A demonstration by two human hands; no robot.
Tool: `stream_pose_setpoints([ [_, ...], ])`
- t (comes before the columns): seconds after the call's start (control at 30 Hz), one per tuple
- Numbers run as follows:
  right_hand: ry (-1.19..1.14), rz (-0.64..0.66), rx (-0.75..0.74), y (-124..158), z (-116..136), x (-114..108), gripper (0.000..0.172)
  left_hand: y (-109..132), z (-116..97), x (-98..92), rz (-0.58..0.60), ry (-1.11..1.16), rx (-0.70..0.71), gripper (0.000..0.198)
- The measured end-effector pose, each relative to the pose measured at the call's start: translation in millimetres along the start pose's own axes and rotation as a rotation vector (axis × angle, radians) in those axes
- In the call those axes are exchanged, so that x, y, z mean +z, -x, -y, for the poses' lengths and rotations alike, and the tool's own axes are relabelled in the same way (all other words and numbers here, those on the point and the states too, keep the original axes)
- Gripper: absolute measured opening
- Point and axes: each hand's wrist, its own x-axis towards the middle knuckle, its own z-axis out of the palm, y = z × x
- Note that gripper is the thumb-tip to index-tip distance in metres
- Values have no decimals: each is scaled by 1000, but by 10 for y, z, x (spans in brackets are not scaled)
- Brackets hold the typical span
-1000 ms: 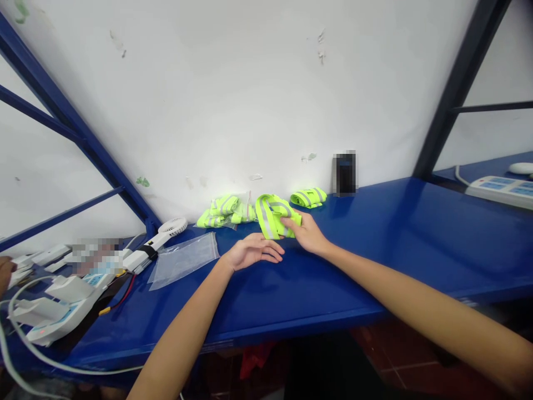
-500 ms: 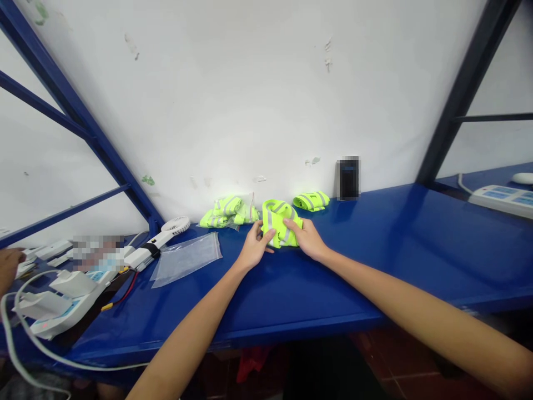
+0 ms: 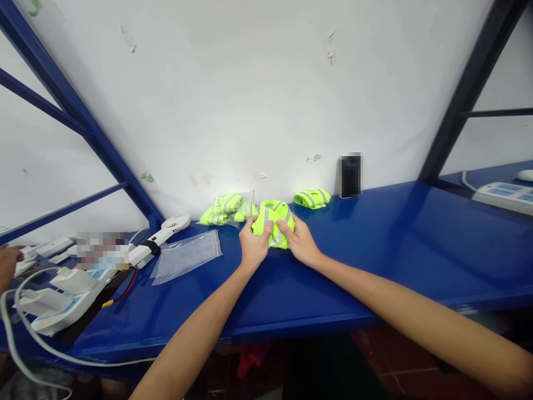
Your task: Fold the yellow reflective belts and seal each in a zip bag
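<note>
My left hand point(image 3: 252, 246) and my right hand point(image 3: 298, 242) both grip a neon-yellow reflective vest point(image 3: 278, 218) with grey stripes, bunched on the blue shelf point(image 3: 375, 250). Thumbs and fingers of both hands pinch its near edge. Behind it to the left lies a bagged pile of the same vests point(image 3: 225, 209). Another folded vest point(image 3: 312, 197) rests against the wall at the right. A clear zip bag point(image 3: 187, 256) lies flat to the left of my left hand.
A white hand-held fan point(image 3: 160, 236) and a white device with cables point(image 3: 54, 300) sit at the left end. Another person's hand point(image 3: 7, 265) shows at the left edge. A dark blurred object point(image 3: 350, 175) leans on the wall. A power strip point(image 3: 503, 194) lies far right.
My left hand moved up from the shelf and took hold of the vest beside my right hand. Both hands have bunched it tighter and pushed it slightly towards the wall.
</note>
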Motion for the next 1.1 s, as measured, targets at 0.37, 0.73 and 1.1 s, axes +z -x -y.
stream_pose_setpoints([
  [0.37, -282, -38, 269, -56, -14, -12, 55, -131, 85, -191, 181, -19, 143, 34],
  [0.73, 70, 88, -26, -27, -27, -122, 40, -121, 91, -244, 261, -210, 321, 51],
  [1.1, 98, 201, -54, -162, 20, -329, 43, -135, 98, -254, 235, -254, 265, 41],
])
